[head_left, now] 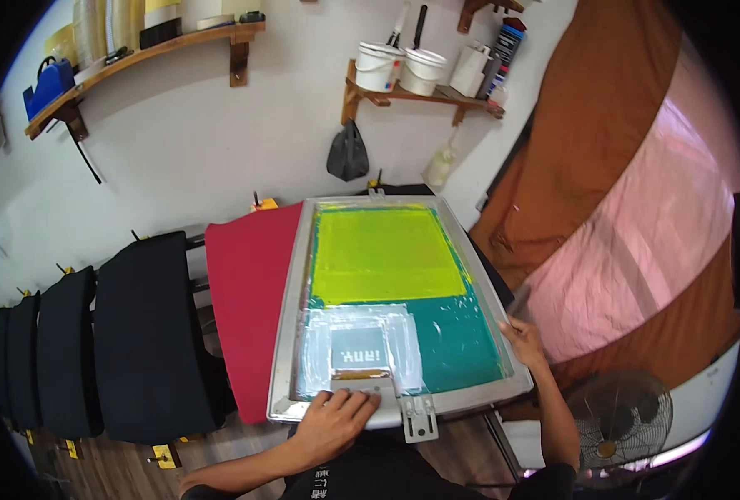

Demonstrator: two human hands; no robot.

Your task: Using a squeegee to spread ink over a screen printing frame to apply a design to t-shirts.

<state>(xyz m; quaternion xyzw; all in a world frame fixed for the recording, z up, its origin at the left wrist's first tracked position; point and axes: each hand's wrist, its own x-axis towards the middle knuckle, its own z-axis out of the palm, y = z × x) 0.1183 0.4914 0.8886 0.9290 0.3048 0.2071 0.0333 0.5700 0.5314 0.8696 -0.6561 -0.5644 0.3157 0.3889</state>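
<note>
Currently, framed screen (391,275) with near edge under left grip (335,423), right edge beside right grip (524,340); clasps unclear.

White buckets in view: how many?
2: one bucket at the left end of the right-hand wall shelf, the other bucket just right of it.

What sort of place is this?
Likely a small screen-printing workshop: there's a metal-framed printing screen with a green and yellow face, a row of black fabric-covered boards beside a red one, and white tubs on a wall shelf.
</note>
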